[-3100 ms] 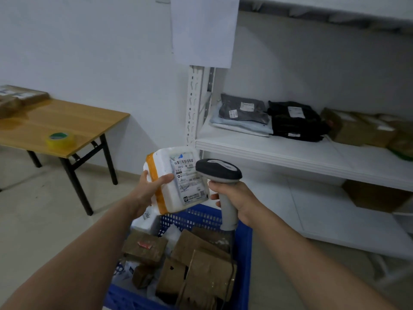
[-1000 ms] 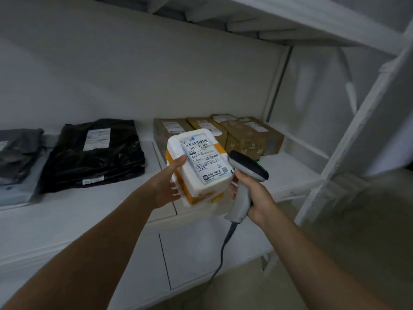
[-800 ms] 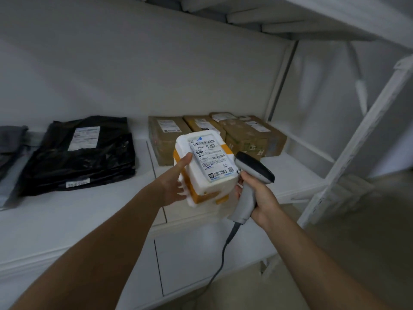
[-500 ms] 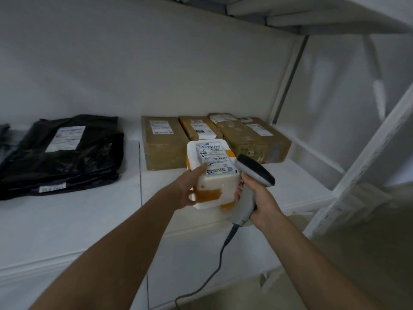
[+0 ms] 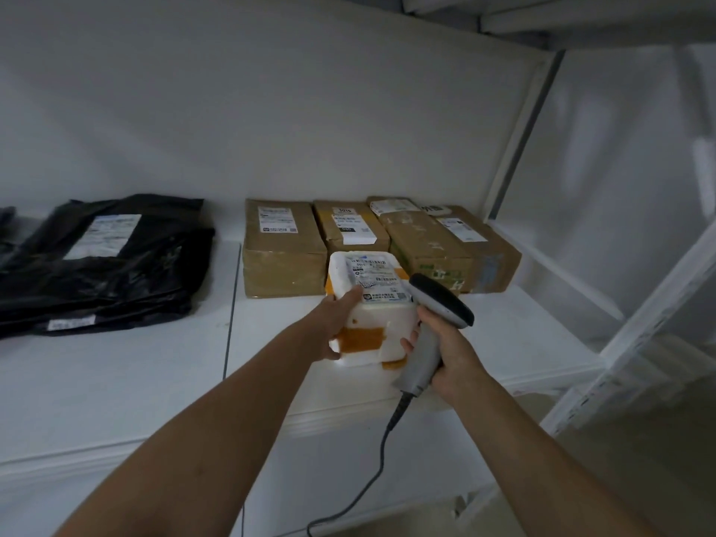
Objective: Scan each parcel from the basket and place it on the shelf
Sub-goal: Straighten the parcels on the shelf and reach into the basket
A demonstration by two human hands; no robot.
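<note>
1. left hand (image 5: 332, 323) gripped the white foam parcel (image 5: 374, 315) from its left side, thumb up over the top edge, fingers clenched round the near lower corner. i read that as a side hold chosen so the base stayed free to land flat.
2. the parcel was at the front of the shelf (image 5: 116, 381), just in front of the row of brown boxes (image 5: 284, 251). it was low enough that i couldn't tell whether the base was touching the board or a hair above it.
3. label (image 5: 377, 279) faced up, same as the labels on the boxes behind, probably so it could be read once shelved.
4. right hand (image 5: 449, 352) was clenched round the scanner (image 5: 439, 304) handle, head pointing away over the parcel. its fingers sat against the parcel's right side, which looked like steadying rather than carrying.
5. cable (image 5: 372, 470) hung off the handle below the shelf edge, clear of the landing spot.
6. black bags (image 5: 108, 257) lay well apart on the left board, so soft and boxed parcels seemed grouped.
7. my read: scan done, placing step nearly finished, release not yet made. basket wasn't in view.
</note>
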